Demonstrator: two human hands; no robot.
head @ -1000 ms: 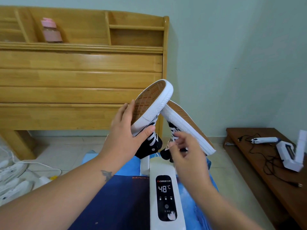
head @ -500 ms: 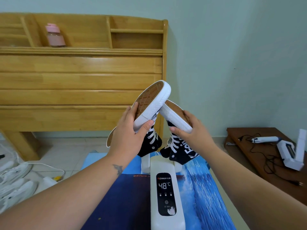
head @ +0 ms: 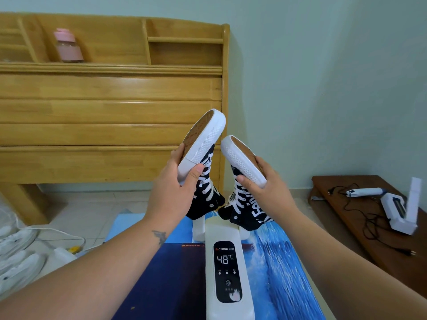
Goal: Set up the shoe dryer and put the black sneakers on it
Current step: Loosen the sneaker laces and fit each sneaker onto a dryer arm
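The white plastic shoe dryer (head: 227,269) with its black display panel runs off the bottom edge, so its near end is unseen. Its two white upright posts vanish inside the black canvas high-top sneakers: only a short stub (head: 198,227) shows below the sneaker gripped by the left hand (head: 172,192), and less below the sneaker (head: 248,209) gripped by the right hand (head: 265,190). White lettering on that right sneaker is partly covered by the hand and unreadable. The small labels under the display's temperature reading are too small to read. White shoes (head: 16,259), far left of the grip, are cut by the edge and blurred.
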